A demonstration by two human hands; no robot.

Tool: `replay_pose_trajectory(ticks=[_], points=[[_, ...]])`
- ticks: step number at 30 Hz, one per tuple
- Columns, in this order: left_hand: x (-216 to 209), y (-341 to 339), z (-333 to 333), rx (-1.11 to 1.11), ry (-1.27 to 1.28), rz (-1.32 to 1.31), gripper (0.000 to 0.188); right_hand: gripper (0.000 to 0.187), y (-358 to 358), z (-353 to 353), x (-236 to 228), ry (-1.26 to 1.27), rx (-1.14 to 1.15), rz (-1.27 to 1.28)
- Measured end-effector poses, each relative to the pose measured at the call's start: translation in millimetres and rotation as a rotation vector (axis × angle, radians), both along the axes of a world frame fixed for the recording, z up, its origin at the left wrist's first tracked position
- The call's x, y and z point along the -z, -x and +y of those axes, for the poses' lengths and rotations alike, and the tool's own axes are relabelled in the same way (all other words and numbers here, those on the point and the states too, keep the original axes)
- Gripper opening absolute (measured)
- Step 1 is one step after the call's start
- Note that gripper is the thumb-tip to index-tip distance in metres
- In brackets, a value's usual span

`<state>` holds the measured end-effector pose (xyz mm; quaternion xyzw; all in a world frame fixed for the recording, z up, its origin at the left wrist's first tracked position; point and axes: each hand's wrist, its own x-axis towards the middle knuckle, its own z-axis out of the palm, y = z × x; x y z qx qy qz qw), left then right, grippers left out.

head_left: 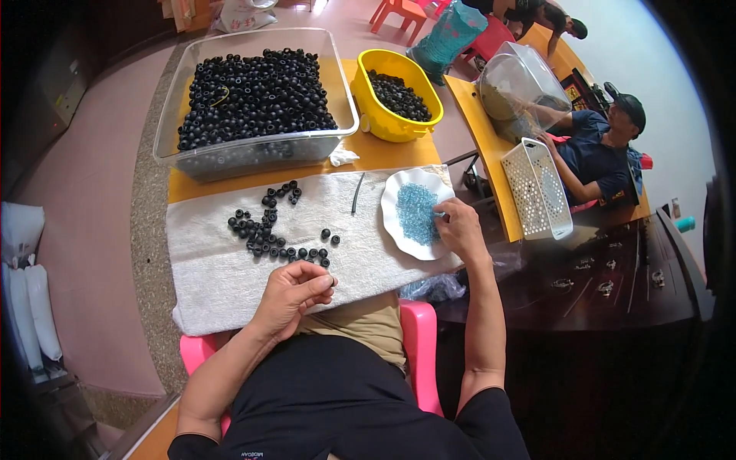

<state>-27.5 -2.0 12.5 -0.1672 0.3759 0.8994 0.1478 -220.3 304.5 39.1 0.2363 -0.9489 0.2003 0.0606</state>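
Observation:
Close to the cloth's near edge, my left hand is closed, thumb against forefinger, around a small black cap-like piece that barely shows at the fingertips. My right hand reaches over the scalloped white plate. Its fingers are pinched together at the right side of a heap of tiny clear-blue pieces; whatever they grip is too small to make out. Loose black hollow pieces lie scattered on the white cloth, left of the plate. A thin dark rod rests between them and the plate.
Beyond the cloth stand a clear plastic bin full of black pieces and a yellow tub holding more. A crumpled white tissue lies by the bin. At right, a co-worker sits behind a white perforated basket and a tilted clear tub.

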Motion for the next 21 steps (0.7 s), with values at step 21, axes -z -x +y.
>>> replay_pose_trajectory(ticks=[21], points=[[-3, 1, 0, -0.016, 0.019, -0.005, 0.011, 0.008, -8, 6, 7, 0.384, 0.006, -0.096]])
